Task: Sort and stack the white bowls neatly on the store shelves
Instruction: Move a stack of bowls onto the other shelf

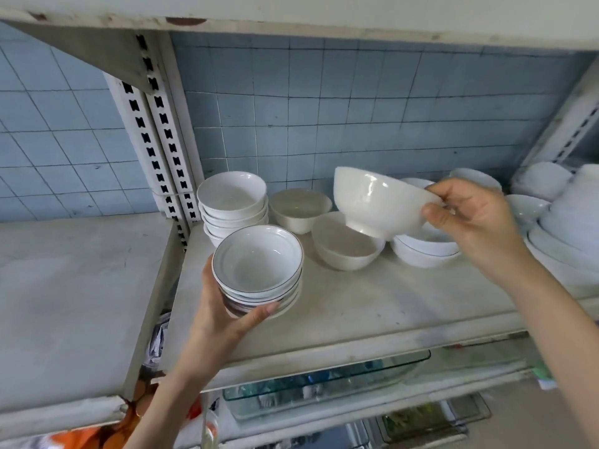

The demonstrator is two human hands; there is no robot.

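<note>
In the head view, our left hand (223, 315) grips a stack of dark-rimmed bowls (259, 264) from below and from the side, with the thumb and fingers curled round its lower bowls. The stack sits just right of the slotted upright (162, 150), and we count at least four bowls in it. Our right hand (470, 218), far right of the upright, pinches the rim of one footed bowl (379, 199). This bowl is tilted and extends from the hand toward the upright, clear of the shelf (356, 306). Nearest the upright stands a rear stack (231, 202) of four bowls. Farther right are two single cream bowls (299, 209) and two nested rimmed bowls (424, 251).
</note>
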